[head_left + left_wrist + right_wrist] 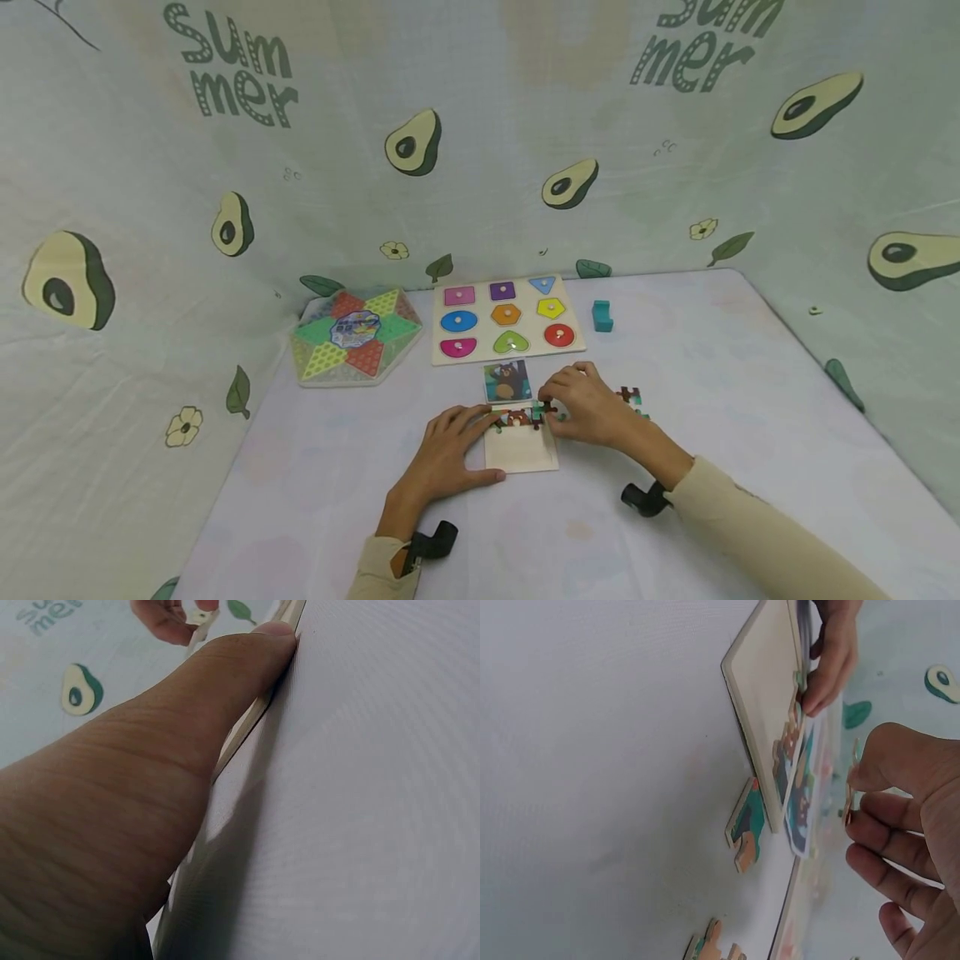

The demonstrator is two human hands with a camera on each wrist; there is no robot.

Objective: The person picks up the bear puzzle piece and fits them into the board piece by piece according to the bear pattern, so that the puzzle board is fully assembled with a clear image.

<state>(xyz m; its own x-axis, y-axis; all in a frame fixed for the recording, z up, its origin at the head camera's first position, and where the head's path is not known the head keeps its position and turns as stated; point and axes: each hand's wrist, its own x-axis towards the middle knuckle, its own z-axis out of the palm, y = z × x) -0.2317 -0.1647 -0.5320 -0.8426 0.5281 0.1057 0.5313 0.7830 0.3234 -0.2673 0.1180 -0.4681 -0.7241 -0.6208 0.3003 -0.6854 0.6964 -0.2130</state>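
A small wooden puzzle board (521, 454) lies in front of me, its lower part bare wood. Joined jigsaw pieces (516, 418) showing a bear's face run along its top. My left hand (448, 454) rests at the board's left side, fingertips on the upper left pieces and thumb by the lower left corner. In the left wrist view that thumb (232, 667) lies along the board's edge (244, 739). Over the upper right corner, my right hand (588, 407) pinches a jigsaw piece (850, 796) between thumb and fingers; the piece appears almost edge-on in the right wrist view.
Just behind the board is a bear picture card (507, 382). Loose jigsaw pieces (629, 395) lie to the right, one piece (748, 825) close by the board. Farther back are a shape board (480, 302), a star-patterned game box (356, 329) and a teal block (602, 317).
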